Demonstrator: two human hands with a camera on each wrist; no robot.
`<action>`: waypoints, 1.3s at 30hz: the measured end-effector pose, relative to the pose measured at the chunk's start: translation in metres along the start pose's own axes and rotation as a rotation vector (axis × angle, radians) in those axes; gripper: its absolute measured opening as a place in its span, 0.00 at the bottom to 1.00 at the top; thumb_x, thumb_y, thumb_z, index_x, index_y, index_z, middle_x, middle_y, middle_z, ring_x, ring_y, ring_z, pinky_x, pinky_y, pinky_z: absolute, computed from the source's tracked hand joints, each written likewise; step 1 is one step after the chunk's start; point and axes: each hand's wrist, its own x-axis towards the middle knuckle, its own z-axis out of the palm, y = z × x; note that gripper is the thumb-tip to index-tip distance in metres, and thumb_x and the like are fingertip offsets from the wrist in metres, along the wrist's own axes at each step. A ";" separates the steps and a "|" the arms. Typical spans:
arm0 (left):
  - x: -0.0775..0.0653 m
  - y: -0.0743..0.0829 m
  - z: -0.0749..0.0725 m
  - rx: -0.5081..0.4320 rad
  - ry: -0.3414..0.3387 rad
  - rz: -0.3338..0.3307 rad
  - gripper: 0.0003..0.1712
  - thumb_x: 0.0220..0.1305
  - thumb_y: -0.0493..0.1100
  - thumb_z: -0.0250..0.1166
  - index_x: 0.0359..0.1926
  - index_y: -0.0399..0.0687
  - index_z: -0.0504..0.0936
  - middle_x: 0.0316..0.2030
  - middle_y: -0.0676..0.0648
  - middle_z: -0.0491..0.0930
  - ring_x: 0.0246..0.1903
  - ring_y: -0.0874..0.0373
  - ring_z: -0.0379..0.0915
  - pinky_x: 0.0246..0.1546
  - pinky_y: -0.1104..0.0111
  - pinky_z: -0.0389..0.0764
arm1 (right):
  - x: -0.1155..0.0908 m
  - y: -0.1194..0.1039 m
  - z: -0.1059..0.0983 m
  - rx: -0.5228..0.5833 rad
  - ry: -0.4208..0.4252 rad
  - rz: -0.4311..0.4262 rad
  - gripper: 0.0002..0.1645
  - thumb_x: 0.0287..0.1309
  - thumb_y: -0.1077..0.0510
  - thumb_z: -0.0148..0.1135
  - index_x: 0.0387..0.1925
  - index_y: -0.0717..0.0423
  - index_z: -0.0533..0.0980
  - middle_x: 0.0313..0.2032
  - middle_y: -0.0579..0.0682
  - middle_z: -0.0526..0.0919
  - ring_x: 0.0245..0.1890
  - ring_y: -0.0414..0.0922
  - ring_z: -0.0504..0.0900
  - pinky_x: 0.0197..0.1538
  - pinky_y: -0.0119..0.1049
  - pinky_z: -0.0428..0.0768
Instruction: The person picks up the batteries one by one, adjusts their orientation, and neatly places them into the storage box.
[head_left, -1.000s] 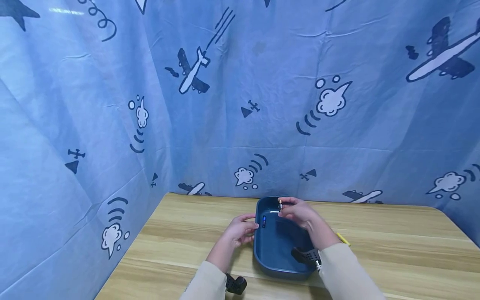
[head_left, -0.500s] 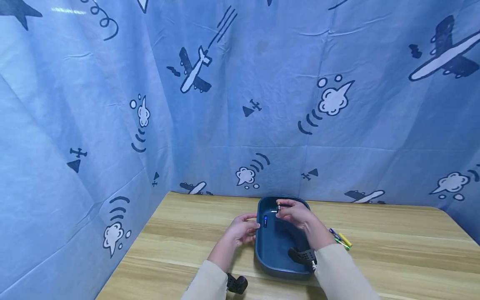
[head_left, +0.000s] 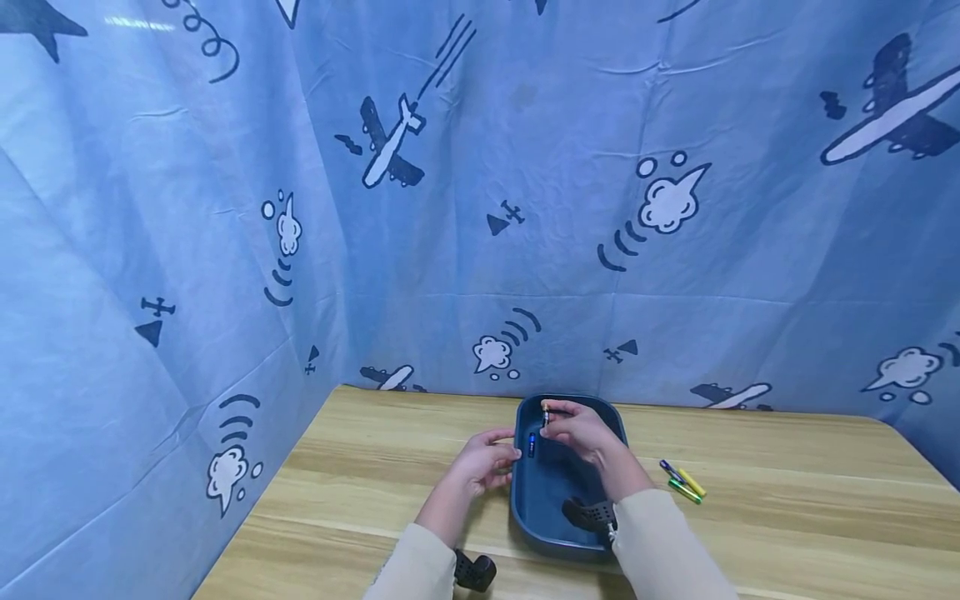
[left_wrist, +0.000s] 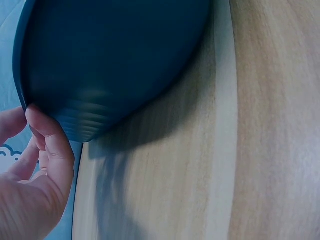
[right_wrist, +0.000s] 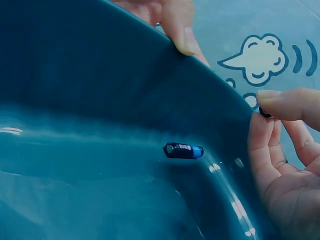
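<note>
A deep blue rectangular tray point(head_left: 558, 521) lies on the table, and my left hand point(head_left: 480, 461) pinches its left rim between thumb and fingers. In the left wrist view, the thumb and a finger of that hand point(left_wrist: 47, 160) meet at the tray's edge point(left_wrist: 21, 65). Over the far part of the tray, my right hand point(head_left: 577, 429) pinches a dark battery with a copper-coloured end point(head_left: 545, 415), held nearly upright. Most of this battery is hidden by the fingers in the right wrist view. A blue-and-black battery point(right_wrist: 184, 150) lies inside the tray beside its left wall.
To the right of the tray, a dark blue battery point(head_left: 671, 472), a green one point(head_left: 686, 491) and a yellow one point(head_left: 692, 482) lie close together on the wooden table point(head_left: 795, 492). A blue curtain point(head_left: 555, 167) printed with planes hangs behind and at the left.
My right hand has moved left with the battery, towards the tray's left wall. The batteries at the right have come into view from behind my forearm. My left hand stays at the rim.
</note>
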 end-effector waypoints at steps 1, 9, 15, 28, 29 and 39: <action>0.000 0.000 0.000 -0.002 -0.001 0.000 0.26 0.55 0.29 0.61 0.57 0.39 0.72 0.37 0.42 0.80 0.31 0.57 0.75 0.25 0.70 0.78 | 0.001 0.001 0.000 -0.003 0.005 0.000 0.32 0.50 0.78 0.55 0.59 0.75 0.61 0.35 0.54 0.75 0.31 0.42 0.78 0.38 0.31 0.80; 0.000 -0.001 0.001 0.001 -0.007 0.007 0.26 0.55 0.30 0.61 0.57 0.39 0.72 0.38 0.40 0.80 0.32 0.56 0.75 0.25 0.70 0.78 | 0.006 0.005 0.002 -0.024 0.057 0.027 0.30 0.51 0.78 0.55 0.58 0.73 0.63 0.38 0.59 0.75 0.32 0.44 0.79 0.39 0.33 0.81; 0.001 0.000 -0.001 0.006 -0.010 -0.002 0.26 0.56 0.30 0.61 0.58 0.39 0.71 0.40 0.40 0.80 0.32 0.56 0.75 0.26 0.70 0.78 | 0.009 0.009 0.001 -0.075 0.084 0.078 0.28 0.51 0.76 0.56 0.57 0.71 0.65 0.42 0.63 0.75 0.34 0.46 0.80 0.43 0.36 0.80; 0.000 -0.001 -0.002 -0.008 -0.006 -0.006 0.27 0.55 0.30 0.61 0.58 0.38 0.71 0.40 0.39 0.80 0.33 0.55 0.76 0.25 0.71 0.78 | 0.011 0.016 -0.001 -0.165 0.121 0.137 0.27 0.50 0.75 0.58 0.54 0.70 0.68 0.40 0.64 0.77 0.31 0.46 0.80 0.44 0.39 0.80; 0.000 -0.001 -0.002 -0.005 -0.007 -0.006 0.26 0.56 0.30 0.61 0.58 0.38 0.71 0.40 0.39 0.80 0.33 0.55 0.76 0.25 0.71 0.78 | 0.011 0.017 -0.002 -0.173 0.121 0.138 0.27 0.50 0.75 0.58 0.54 0.70 0.68 0.40 0.63 0.77 0.30 0.46 0.80 0.44 0.39 0.80; 0.000 -0.001 -0.001 -0.017 0.009 -0.011 0.25 0.55 0.30 0.62 0.56 0.40 0.73 0.41 0.38 0.79 0.31 0.57 0.75 0.24 0.71 0.78 | 0.012 0.018 -0.002 -0.217 0.131 0.148 0.28 0.47 0.74 0.60 0.53 0.69 0.68 0.38 0.59 0.77 0.31 0.47 0.79 0.47 0.42 0.78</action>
